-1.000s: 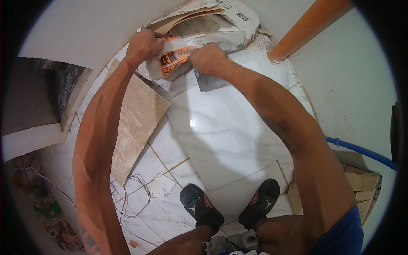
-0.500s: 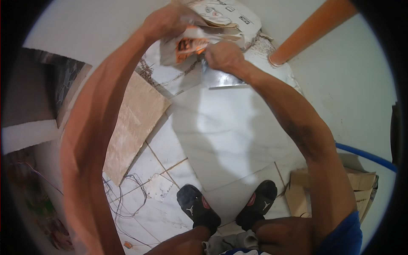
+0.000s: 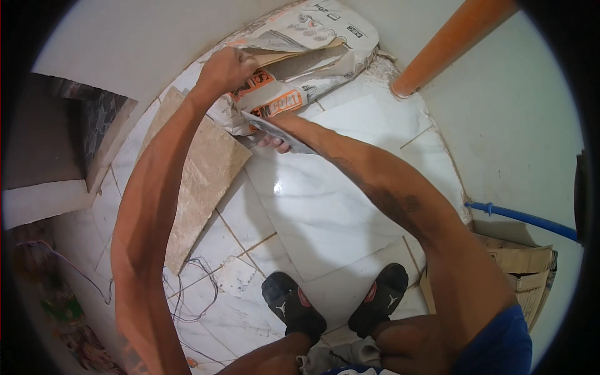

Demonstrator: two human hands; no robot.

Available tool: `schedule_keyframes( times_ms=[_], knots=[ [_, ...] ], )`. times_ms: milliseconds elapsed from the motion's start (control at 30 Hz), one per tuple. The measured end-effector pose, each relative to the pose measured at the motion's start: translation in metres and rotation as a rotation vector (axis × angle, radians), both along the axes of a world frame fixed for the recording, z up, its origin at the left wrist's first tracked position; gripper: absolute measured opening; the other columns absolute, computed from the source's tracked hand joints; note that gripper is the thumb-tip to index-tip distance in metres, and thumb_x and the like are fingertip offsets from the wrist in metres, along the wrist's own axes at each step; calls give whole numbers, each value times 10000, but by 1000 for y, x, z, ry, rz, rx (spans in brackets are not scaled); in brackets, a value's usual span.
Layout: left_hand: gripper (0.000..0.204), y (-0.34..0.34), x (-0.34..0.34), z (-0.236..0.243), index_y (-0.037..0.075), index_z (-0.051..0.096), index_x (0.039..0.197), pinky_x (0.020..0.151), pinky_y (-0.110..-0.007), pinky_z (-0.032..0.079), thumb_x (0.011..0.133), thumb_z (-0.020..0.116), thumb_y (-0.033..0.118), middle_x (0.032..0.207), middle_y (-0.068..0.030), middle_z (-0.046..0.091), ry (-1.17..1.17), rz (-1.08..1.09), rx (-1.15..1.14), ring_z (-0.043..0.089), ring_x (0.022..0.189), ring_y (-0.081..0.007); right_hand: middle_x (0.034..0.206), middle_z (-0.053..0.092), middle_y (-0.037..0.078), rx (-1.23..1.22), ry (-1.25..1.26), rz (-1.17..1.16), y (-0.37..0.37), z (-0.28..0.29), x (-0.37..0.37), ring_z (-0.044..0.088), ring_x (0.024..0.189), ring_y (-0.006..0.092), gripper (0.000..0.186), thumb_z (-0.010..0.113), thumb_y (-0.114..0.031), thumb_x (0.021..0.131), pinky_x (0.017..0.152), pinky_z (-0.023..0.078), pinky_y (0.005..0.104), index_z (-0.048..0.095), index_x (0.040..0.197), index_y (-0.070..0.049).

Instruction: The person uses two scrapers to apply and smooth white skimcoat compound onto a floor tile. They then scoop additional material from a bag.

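Observation:
A white and orange paper bag [image 3: 275,94] lies against the far wall, its torn mouth gaping to the right. My left hand [image 3: 228,72] is closed on the upper edge of that mouth, lifting the paper. Just below the bag, my right hand [image 3: 275,144] grips a flat metal trowel [image 3: 278,131], its blade tilted nearly edge-on along my wrist. The trowel's handle is hidden by the blade and my hand. My right fingertips show beneath the blade, close to the bag's near side.
A beige slab [image 3: 209,169] lies at the left on white marbled tiles [image 3: 325,206]. An orange pipe [image 3: 450,47] meets the floor at the far right. A blue pipe [image 3: 525,219] and a cardboard box [image 3: 519,269] are at the right, loose wires [image 3: 194,300] near my feet.
My right hand has moved left and nearer, turning the trowel from flat to edge-on. My left hand has come down slightly, and the bag's mouth is now in plain sight.

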State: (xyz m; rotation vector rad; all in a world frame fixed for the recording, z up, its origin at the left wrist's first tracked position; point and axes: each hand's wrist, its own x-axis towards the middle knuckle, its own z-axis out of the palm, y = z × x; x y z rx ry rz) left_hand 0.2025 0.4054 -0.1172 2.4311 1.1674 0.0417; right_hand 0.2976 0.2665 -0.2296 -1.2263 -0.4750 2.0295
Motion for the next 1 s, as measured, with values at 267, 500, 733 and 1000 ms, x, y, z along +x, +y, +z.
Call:
schedule_keyframes(
  times_ms=[267, 500, 733, 1000],
  knots=[
    [561, 57, -59, -33, -57, 696, 782, 695, -446, 530, 840, 591, 491, 692, -250, 664, 278, 234, 229, 684, 684, -356, 707, 594, 77, 12, -145, -136, -3, -2, -29, 527, 521, 101, 329, 628, -370, 925, 367, 377, 261, 586, 1001, -53],
    [525, 41, -101, -70, 20, 582, 651, 336, -335, 372, 911, 535, 473, 503, -96, 526, 63, 491, -462, 464, 356, -164, 695, 599, 49, -48, -46, -174, -2, -15, -28, 554, 538, 109, 316, 616, -359, 931, 380, 394, 274, 593, 1041, -64],
    [480, 38, -105, -84, 55, 543, 591, 324, -340, 328, 929, 516, 395, 480, -73, 504, -51, 671, -530, 429, 342, -151, 743, 571, 51, 102, -174, -271, 11, -19, -37, 431, 490, 76, 181, 567, -225, 943, 393, 343, 230, 572, 986, -49],
    [385, 29, -93, -87, 23, 531, 578, 346, -350, 343, 903, 520, 229, 474, -76, 502, -251, 585, -398, 448, 355, -174, 750, 583, 59, 110, -109, -255, -1, -12, -18, 434, 501, 76, 194, 513, -182, 931, 393, 353, 221, 577, 994, -10]
  ],
)
